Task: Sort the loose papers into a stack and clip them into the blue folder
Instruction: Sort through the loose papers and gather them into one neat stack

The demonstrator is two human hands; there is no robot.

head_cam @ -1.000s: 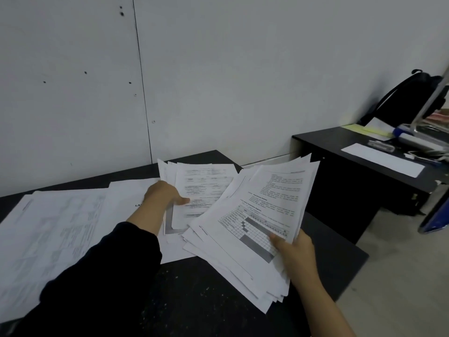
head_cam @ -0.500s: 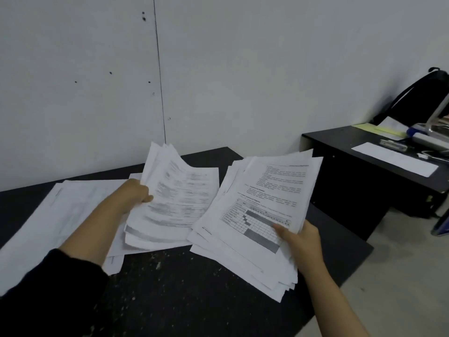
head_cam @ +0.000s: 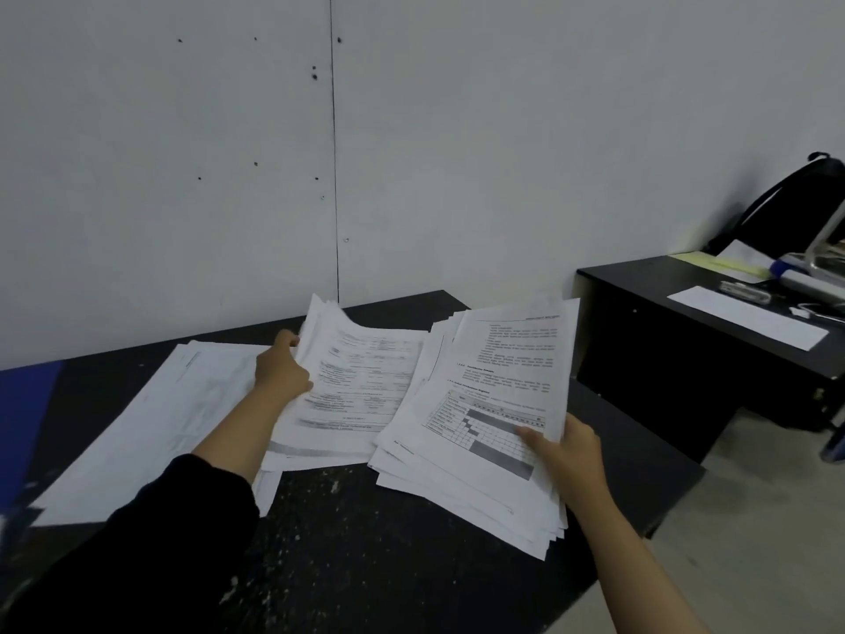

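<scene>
Gathering is under way: my left hand (head_cam: 281, 368) grips the left edge of a lifted sheaf of forms (head_cam: 361, 386) at frame centre, fingers curled round it. My right hand (head_cam: 569, 450) pinches the lower right corner of a thicker fanned stack (head_cam: 484, 432), thumb on the top sheet with the shaded chart. Both bundles overlap where they meet and rest partly on the black desk (head_cam: 366, 542).

More loose sheets (head_cam: 151, 418) lie flat at centre left, not yet collected. A blue surface (head_cam: 27, 418) at the far left edge is, in my judgement, the folder; it is cut off and blurred, so I cannot confirm a clip.

Risks noted:
- The right-hand stack is badly splayed and held by one corner only. Lower sheets overhang the desk's right edge and could slide to the floor if the pinch loosens.
- Merging the two bundles while misaligned would likely crease corners or trap sheets crosswise.
- The folder lies beyond the flat sheets; reaching across could scatter them.

Surroundings: a second black desk (head_cam: 686, 322) at right carries a white sheet (head_cam: 750, 322), yellow paper (head_cam: 718, 263) and a dark backpack (head_cam: 795, 208). None obstructs the work.
</scene>
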